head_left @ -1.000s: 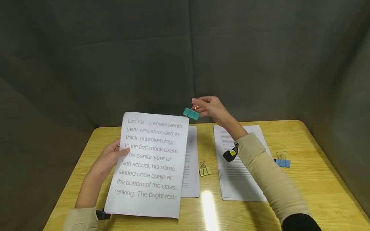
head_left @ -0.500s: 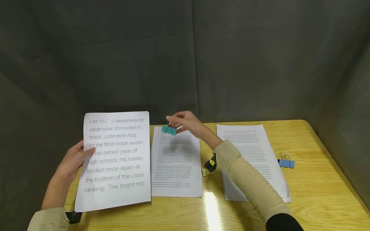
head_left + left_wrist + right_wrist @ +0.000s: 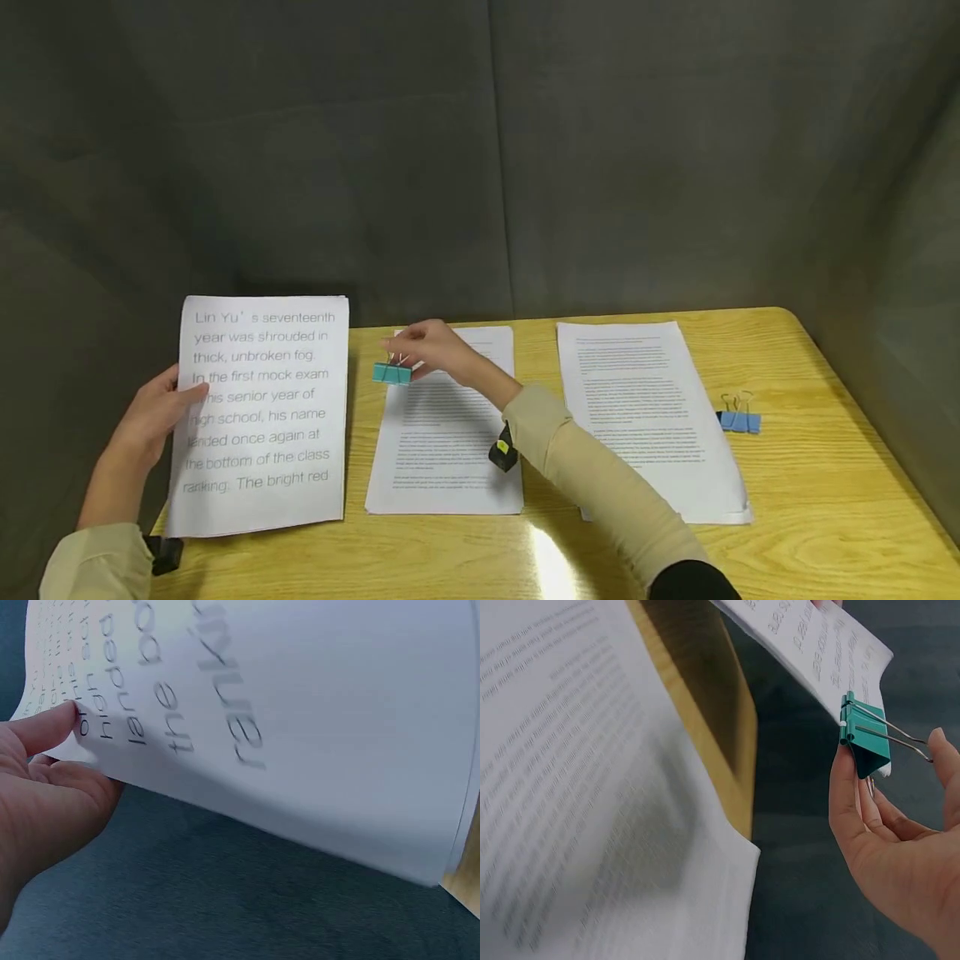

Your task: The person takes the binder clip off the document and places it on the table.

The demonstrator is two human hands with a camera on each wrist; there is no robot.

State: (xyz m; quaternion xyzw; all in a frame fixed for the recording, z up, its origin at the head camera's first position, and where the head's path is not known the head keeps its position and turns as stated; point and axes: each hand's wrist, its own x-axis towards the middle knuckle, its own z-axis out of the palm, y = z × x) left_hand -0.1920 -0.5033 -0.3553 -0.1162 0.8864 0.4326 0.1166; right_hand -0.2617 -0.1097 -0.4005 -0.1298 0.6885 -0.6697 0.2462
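My left hand (image 3: 150, 412) holds a thin stack of large-print sheets (image 3: 258, 417) upright by its left edge, thumb in front. In the left wrist view the thumb presses on the print and the lower corner bends outward. My right hand (image 3: 438, 354) pinches a teal binder clip (image 3: 392, 373) by its wire handles, to the right of the held sheets and apart from them in the head view. In the right wrist view the clip (image 3: 866, 735) overlaps the sheets' edge, its handles between thumb and fingers.
Below the right hand lies a stack of small-print pages (image 3: 450, 467). Another printed stack (image 3: 645, 417) lies further right, with a blue binder clip (image 3: 741, 421) beside it on the wooden table (image 3: 817, 483). A dark curtain (image 3: 495, 167) hangs behind.
Both hands have moved left, the held sheets with the left hand. The right hand has come lower with the teal clip. A yellow binder clip seen before is now hidden behind the right arm.
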